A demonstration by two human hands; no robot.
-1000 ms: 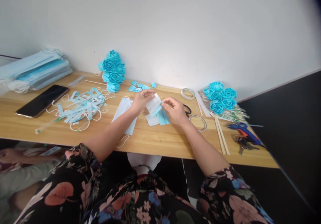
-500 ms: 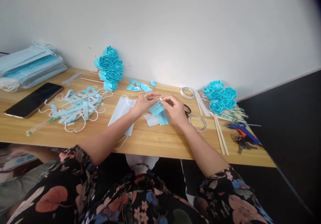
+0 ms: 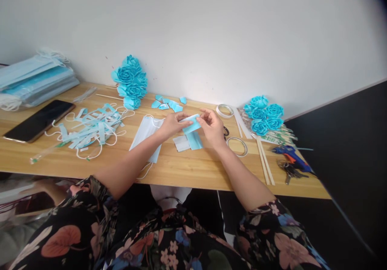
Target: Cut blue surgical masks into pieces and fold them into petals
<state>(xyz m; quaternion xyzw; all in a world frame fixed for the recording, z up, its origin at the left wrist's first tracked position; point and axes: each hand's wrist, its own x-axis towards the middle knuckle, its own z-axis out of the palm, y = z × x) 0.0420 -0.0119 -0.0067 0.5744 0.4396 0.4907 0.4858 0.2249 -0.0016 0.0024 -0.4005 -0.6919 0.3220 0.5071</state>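
Both hands pinch one light-blue piece of mask fabric (image 3: 191, 125) above the middle of the table. My left hand (image 3: 173, 125) grips its left end, thumb on top. My right hand (image 3: 212, 126) holds the right end between thumb and fingers. Just below it on the wood lie a blue fabric piece (image 3: 195, 140) and a whitish one (image 3: 181, 143), partly overlapping. Left of them rests a whole face mask (image 3: 145, 136) with its ear loops. Behind my right hand, black scissor handles (image 3: 225, 132) show only in part.
Cut strips and ear loops (image 3: 98, 125) lie left, by a phone (image 3: 39, 121) and stacked masks (image 3: 39, 80). Blue fabric roses stand left (image 3: 130, 80) and right (image 3: 263, 115). Rightward are tape rolls (image 3: 237, 146), sticks (image 3: 265, 161), a glue gun (image 3: 292, 157) and keys (image 3: 290, 171). Another person's hand (image 3: 48, 187) shows lower left.
The held fabric has turned flatter and more level between my hands, with my right fingers lifted slightly. The other person's hand at lower left has moved.
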